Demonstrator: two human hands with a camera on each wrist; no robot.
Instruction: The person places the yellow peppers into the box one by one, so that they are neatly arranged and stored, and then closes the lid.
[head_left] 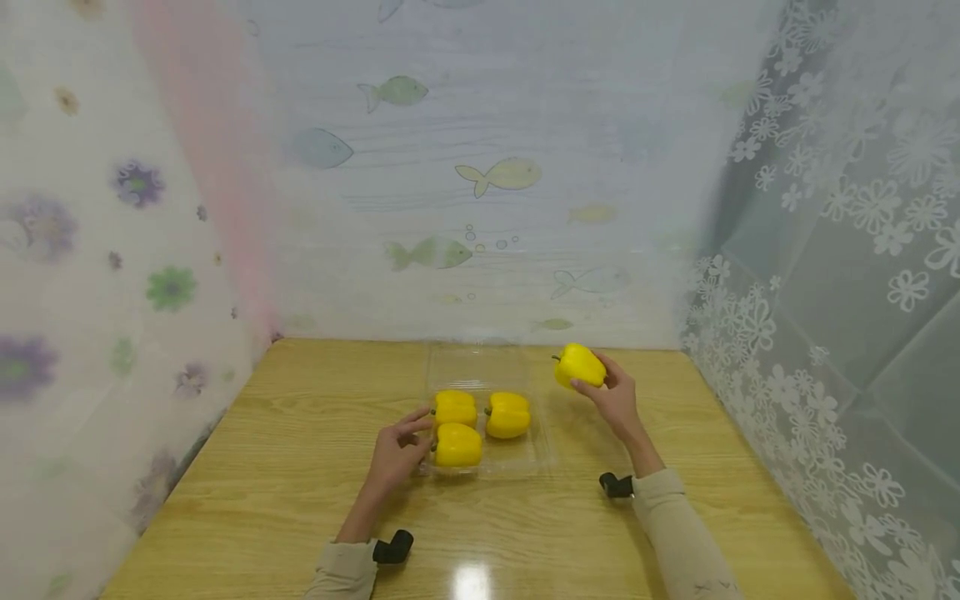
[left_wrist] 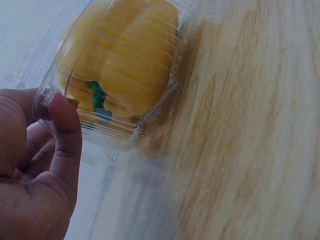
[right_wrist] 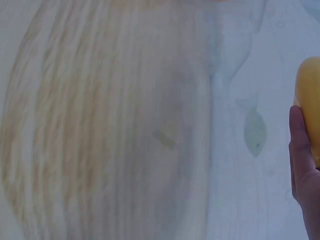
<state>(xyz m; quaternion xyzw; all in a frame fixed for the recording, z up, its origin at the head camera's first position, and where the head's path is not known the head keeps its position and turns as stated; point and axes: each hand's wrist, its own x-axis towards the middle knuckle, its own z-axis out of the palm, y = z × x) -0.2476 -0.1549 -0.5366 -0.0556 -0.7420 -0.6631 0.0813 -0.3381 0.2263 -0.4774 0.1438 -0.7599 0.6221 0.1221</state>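
A clear plastic clamshell box (head_left: 517, 461) lies with its lid raised at the back. Three yellow bell peppers sit inside: one at the back left (head_left: 454, 406), one at the front left (head_left: 458, 446) and one on the right (head_left: 508, 416). My left hand (head_left: 397, 454) pinches the box's left rim between thumb and finger; the left wrist view shows the rim (left_wrist: 46, 95) close up. Above the table, right of the box, my right hand (head_left: 617, 400) grips another yellow bell pepper (head_left: 579, 366), its stem facing left. Only part of that pepper (right_wrist: 309, 107) enters the right wrist view.
The wooden table (head_left: 300, 467) runs back to a curtain (head_left: 495, 225) printed with fish. Patterned curtains hang along the left (head_left: 112, 275) and right (head_left: 825, 275) sides. The box's clear lid (head_left: 478, 365) stands behind the peppers.
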